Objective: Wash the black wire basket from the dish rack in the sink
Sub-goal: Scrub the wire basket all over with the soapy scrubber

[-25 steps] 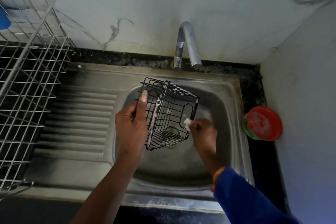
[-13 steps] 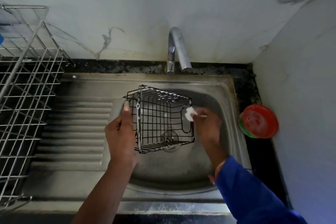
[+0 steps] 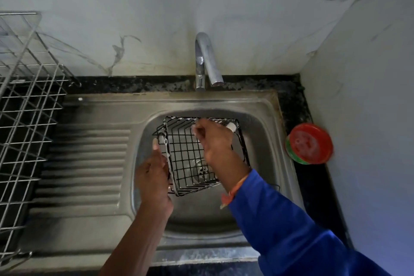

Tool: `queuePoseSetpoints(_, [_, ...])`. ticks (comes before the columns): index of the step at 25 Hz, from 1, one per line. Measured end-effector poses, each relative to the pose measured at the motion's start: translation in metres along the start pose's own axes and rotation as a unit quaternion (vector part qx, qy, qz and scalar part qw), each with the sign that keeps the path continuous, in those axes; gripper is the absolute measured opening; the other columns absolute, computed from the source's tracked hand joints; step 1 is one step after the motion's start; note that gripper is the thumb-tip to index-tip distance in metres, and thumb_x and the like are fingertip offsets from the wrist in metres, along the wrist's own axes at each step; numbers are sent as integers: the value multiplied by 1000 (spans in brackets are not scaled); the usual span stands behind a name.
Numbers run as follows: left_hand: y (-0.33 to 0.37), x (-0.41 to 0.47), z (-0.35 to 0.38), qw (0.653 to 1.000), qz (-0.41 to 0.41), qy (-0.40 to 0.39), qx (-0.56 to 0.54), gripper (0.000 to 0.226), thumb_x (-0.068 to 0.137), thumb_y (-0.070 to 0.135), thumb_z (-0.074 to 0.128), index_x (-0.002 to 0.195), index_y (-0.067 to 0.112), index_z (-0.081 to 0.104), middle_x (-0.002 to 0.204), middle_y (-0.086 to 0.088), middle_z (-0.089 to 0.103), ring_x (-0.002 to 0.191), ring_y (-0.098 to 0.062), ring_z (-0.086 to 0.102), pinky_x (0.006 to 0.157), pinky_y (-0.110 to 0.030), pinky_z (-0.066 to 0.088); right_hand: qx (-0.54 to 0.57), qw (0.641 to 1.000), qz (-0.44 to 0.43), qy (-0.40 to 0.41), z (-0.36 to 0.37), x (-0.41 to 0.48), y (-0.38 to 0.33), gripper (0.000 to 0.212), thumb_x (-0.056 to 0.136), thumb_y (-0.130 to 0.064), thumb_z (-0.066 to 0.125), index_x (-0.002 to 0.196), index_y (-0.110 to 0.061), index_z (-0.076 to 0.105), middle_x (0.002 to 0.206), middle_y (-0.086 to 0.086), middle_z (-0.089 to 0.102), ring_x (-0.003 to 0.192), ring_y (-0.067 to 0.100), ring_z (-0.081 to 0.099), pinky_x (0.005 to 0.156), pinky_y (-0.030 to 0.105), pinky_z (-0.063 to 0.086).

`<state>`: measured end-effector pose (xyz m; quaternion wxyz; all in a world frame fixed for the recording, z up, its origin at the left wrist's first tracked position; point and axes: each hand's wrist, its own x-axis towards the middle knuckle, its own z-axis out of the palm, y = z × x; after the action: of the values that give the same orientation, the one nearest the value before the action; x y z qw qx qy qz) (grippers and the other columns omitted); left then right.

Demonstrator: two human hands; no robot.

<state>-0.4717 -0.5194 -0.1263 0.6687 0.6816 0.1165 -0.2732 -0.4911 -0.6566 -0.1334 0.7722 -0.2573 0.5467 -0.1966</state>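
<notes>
Well left of the tap [image 3: 203, 63], the dish rack [image 3: 26, 96] stood on the counter. Below the tap and slightly left, your left hand [image 3: 154, 177] gripped the black wire basket [image 3: 190, 159] by its left side, thumb laid up along the frame and fingers curled behind it. I judge that held it steady and open towards you, over the sink [image 3: 268, 141] bowl directly below the tap. Your right hand [image 3: 215, 141] reached in from the blue sleeve [image 3: 291, 231], wrist bent, fingers curled and pinching a small white pad [image 3: 231, 127] against the far rim (probably scrubbing the wires there). Right of the tap sat a red tub [image 3: 309, 143].
</notes>
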Motion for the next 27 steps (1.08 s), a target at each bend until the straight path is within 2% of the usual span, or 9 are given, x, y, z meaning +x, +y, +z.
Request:
queuePoseSetpoints(3, [-1,1,-1,1000,-6,-1,-17,42,91,56,64,89,15,65,86,-14,57,74,-31,52,68,-46,46,0,1000,-18,9,-14,4,-5,11,82,-11,60,73,-9,66,65,6,66,65,17,60,75,34,54])
queuePoseSetpoints(4, [-1,2,-3,1000,-6,0,-21,41,93,53,63,83,14,63,77,-15,54,65,-27,51,62,-39,47,-92,993,-64,30,-25,7,-8,15,85,-16,58,75,-8,67,68,9,68,65,17,61,71,35,54])
queuePoseSetpoints(5, [1,4,-5,1000,-7,4,-25,40,95,50,61,76,15,58,67,-14,49,56,-23,50,54,-32,46,-265,953,-130,67,-40,14,-9,19,86,-19,56,75,-8,68,71,11,69,64,17,62,68,35,55])
queuePoseSetpoints(7, [2,8,-9,999,-12,6,-33,40,97,45,59,71,16,55,65,-9,48,50,-19,50,46,-26,47,-539,803,-234,105,-65,27,-13,17,87,-16,56,75,-13,68,73,7,68,69,17,65,66,30,53])
queuePoseSetpoints(10, [3,6,-9,999,7,-27,-29,49,91,55,65,81,8,61,78,-15,49,66,-27,49,59,-36,48,-714,655,-240,64,-74,47,-9,14,89,-14,58,98,-14,69,92,8,70,89,23,68,71,28,50])
queuePoseSetpoints(14, [3,-1,-6,997,66,-46,-9,78,86,65,65,82,-12,50,71,-16,40,62,-31,34,56,-37,33,-772,566,-287,23,-63,61,5,21,91,-15,54,109,-14,66,105,9,69,96,22,66,75,28,52])
queuePoseSetpoints(19, [8,3,-10,997,62,-30,-20,56,96,48,59,75,-3,53,63,-14,36,52,-23,37,49,-26,35,-756,580,-302,-19,-66,53,-10,22,92,-30,54,102,-17,69,96,4,68,80,18,64,69,28,51])
queuePoseSetpoints(23, [5,9,-12,998,43,-10,-45,48,92,55,64,94,7,63,90,-15,50,76,-31,44,65,-40,40,-542,750,-366,101,-73,29,-34,10,85,-29,69,91,-22,66,81,-8,65,68,1,59,60,18,46])
queuePoseSetpoints(27, [-1,11,-15,998,33,-26,-37,52,95,54,61,77,5,56,68,-13,39,61,-26,37,57,-34,37,-554,723,-397,112,-79,42,-50,24,89,-25,66,112,-18,65,92,-8,62,72,1,58,59,7,36])
